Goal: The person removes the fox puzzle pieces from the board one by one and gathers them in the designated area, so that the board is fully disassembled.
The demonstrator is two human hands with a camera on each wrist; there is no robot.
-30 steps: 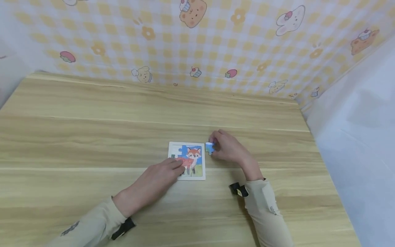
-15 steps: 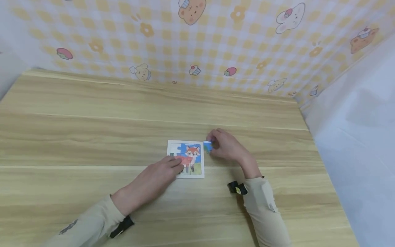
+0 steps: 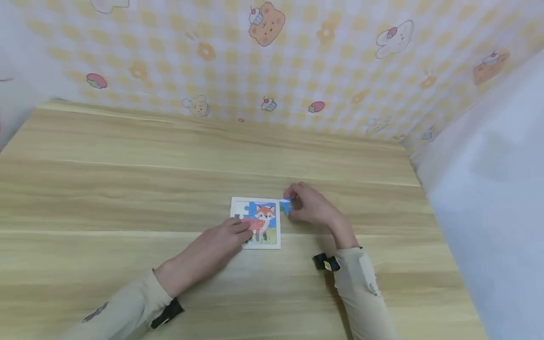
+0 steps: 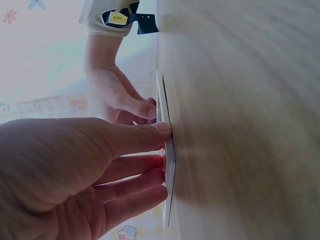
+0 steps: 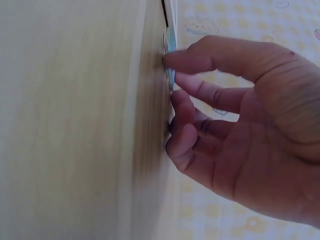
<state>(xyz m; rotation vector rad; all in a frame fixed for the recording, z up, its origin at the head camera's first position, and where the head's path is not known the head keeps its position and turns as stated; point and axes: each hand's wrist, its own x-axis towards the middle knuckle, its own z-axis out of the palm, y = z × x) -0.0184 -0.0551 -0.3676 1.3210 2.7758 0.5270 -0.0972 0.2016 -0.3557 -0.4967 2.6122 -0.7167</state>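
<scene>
A square jigsaw puzzle [image 3: 267,224] with a white frame lies flat on the table, showing a fox on blue and green. Its upper-left corner is a bare white space. My left hand [image 3: 221,240] rests on the puzzle's lower left, the fingers fairly straight and covering that part; in the left wrist view the thumb [image 4: 145,136] touches the near edge. A blue and green puzzle piece [image 3: 284,206] is at the frame's right edge, pinched by my right hand [image 3: 312,204]. In the right wrist view, the thumb partly hides this piece [image 5: 171,40].
The wood-grain table [image 3: 127,179] extends around the puzzle. Behind it hangs a yellow checked cloth [image 3: 238,66] with cartoon prints, and white sheeting [image 3: 488,198] stands on the right. Each sleeve carries a black strap [image 3: 326,262] near the wrist.
My right hand has moved slightly left with the puzzle piece, closing the gap to the frame's right edge. The left hand stays on the puzzle. The head view has shifted slightly.
</scene>
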